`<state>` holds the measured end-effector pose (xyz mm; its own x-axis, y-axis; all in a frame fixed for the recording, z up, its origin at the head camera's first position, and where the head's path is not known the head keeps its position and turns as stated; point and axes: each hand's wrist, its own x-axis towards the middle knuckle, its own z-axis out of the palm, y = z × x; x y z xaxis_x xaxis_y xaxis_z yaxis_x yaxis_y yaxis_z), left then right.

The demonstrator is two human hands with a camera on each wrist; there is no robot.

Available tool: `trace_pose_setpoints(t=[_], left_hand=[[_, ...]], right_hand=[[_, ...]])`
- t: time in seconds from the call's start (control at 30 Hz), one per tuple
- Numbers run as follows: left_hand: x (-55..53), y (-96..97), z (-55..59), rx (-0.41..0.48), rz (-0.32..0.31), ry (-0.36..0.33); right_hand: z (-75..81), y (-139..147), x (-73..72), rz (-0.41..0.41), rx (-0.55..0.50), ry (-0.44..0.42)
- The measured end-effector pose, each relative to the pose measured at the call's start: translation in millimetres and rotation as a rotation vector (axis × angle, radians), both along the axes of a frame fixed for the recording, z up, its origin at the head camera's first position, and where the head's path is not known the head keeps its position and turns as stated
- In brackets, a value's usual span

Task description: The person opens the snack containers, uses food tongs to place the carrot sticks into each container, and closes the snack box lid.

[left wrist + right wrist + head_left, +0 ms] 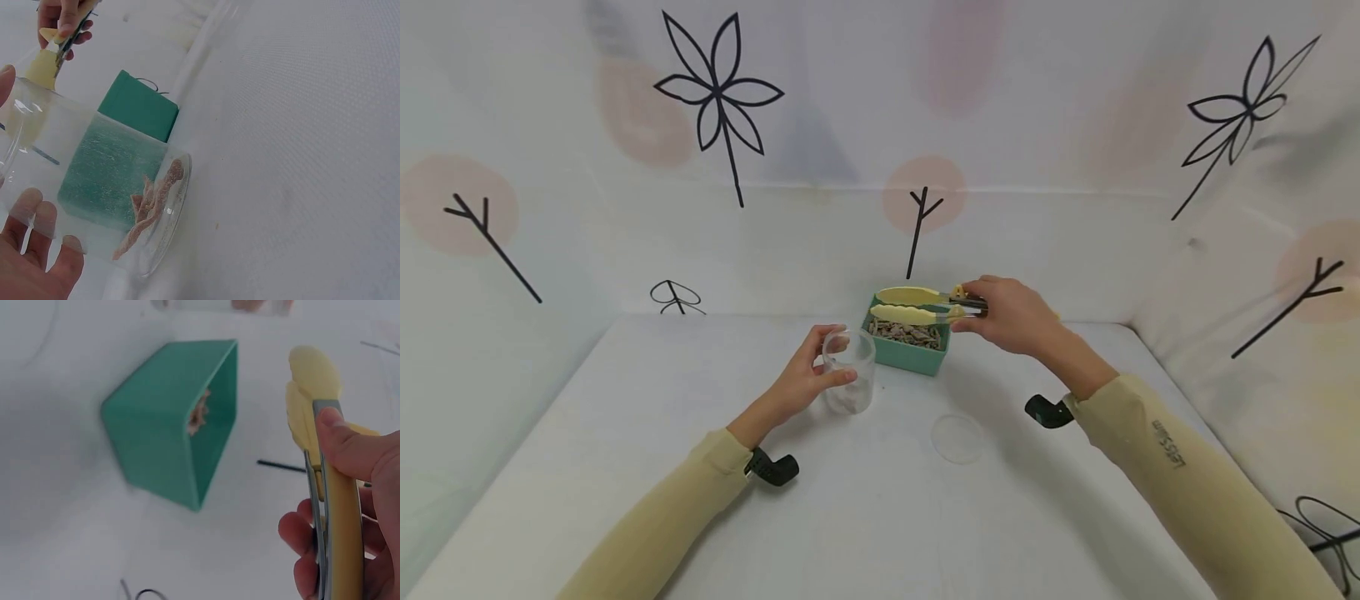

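Note:
My left hand [796,379] holds a clear plastic jar [852,385] from its left side, thumb and fingers round the wall. In the left wrist view, a few twisted brown dried pieces [156,203] lie at the jar's bottom. My right hand [1013,317] grips yellow-tipped tongs [910,297] above a green rectangular box [906,357]. The tong tips stand apart in the head view, and I see nothing between them. Inside the box is a layer of dried brownish bits [906,334]. Jar and box stand close together, the jar to the left.
A round clear lid [957,439] lies flat on the white table [865,517], in front of the box. White cloth walls [820,250] with drawn plants rise behind and at both sides. A dark wrist camera [1048,412] sticks out under my right cuff, and another [775,468] at the left.

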<state>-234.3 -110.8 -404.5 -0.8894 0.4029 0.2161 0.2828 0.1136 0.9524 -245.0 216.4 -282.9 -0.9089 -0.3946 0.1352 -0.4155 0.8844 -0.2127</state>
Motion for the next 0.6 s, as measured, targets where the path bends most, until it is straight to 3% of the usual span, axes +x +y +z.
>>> trace_pose_setpoints(t=[0.23,0.4,0.6], left_hand=[[0.4,0.5,-1.2,0.013,-0.009,0.017],[3.5,0.0,3.3,0.008,-0.007,0.012],[1.6,-1.7,1.4,0.006,0.001,0.016]], right_hand=[[-27.8,14,-15.6,-0.089,0.072,-0.023],[-43.3,11,-16.9,-0.058,0.103,-0.011],[-47.4,3,-16.0,0.016,0.155,-0.005]])
